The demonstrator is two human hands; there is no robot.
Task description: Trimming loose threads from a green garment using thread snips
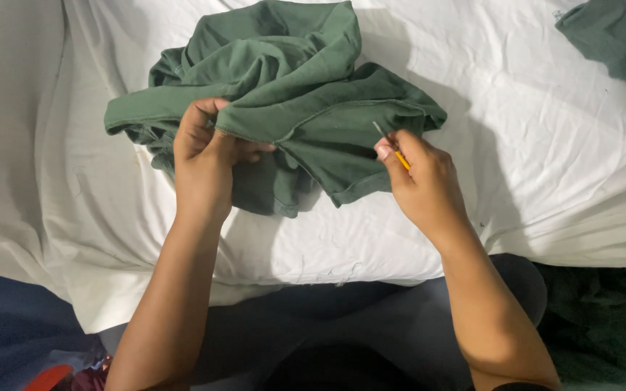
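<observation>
A crumpled dark green garment (pixel 284 80) lies on a white sheet (pixel 545 145). My left hand (pixel 204 156) pinches a folded, stitched edge of the garment and lifts it slightly. My right hand (pixel 418 181) holds a thin tool with a yellow handle and a metal tip (pixel 389 145); the tip points at the garment's hem, right beside the cloth.
Another piece of dark green cloth (pixel 617 36) lies at the top right corner. My lap in dark clothing (pixel 342 333) fills the bottom centre. Blue fabric (pixel 1 318) and a red-orange object (pixel 48 378) sit at the bottom left, dark green fabric (pixel 603 326) at the bottom right.
</observation>
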